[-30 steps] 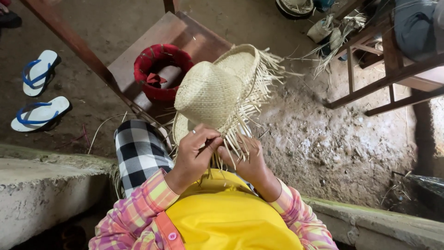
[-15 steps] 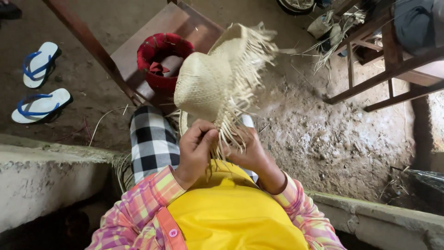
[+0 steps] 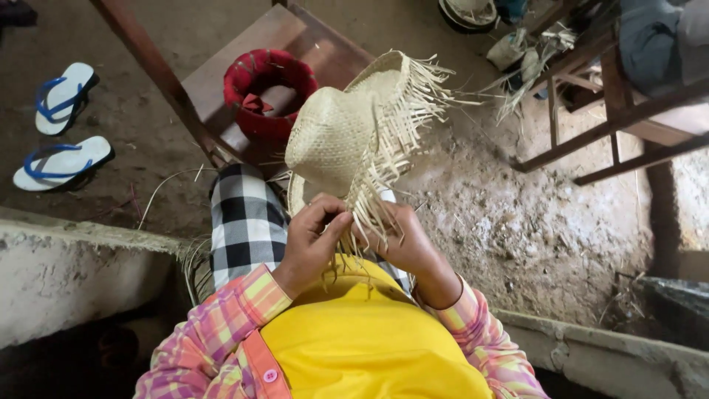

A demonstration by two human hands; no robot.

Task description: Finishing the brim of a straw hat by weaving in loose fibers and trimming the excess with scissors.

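Straw hat (image 3: 336, 140), half woven: domed crown of tight pale plaiting, brim unfinished and bristling with loose flat strands (image 3: 402, 111) that fanned out to the right and downward. Held upright over the lap, above a knee clad in black-and-white check cloth (image 3: 244, 222). Left hand (image 3: 314, 240) curled at the lower brim edge, fingers bent inward and pinched narrowly on a few strands. Right hand (image 3: 402, 240) just beside it, touching the fringe, grip closed loosely round hanging straw, though fingertips largely hidden behind the strands. Sleeves of pink, yellow and orange plaid; smooth bright yellow cloth (image 3: 369, 340) below the wrists.

Behind the hat, a round red woven basket (image 3: 269, 89) with thick rolled rim, resting on a dark wooden stool or chair seat (image 3: 295, 37) with slanting legs. To the far left, two white sandals with blue straps (image 3: 63, 129), lying well apart from the hat on packed earth. Rough, crumbly dirt floor (image 3: 517, 222) at right, littered with stray straw. Wooden frame furniture (image 3: 613, 125) at upper right, with scraps of straw near it. Grey concrete ledge (image 3: 66, 266) along the lower left.
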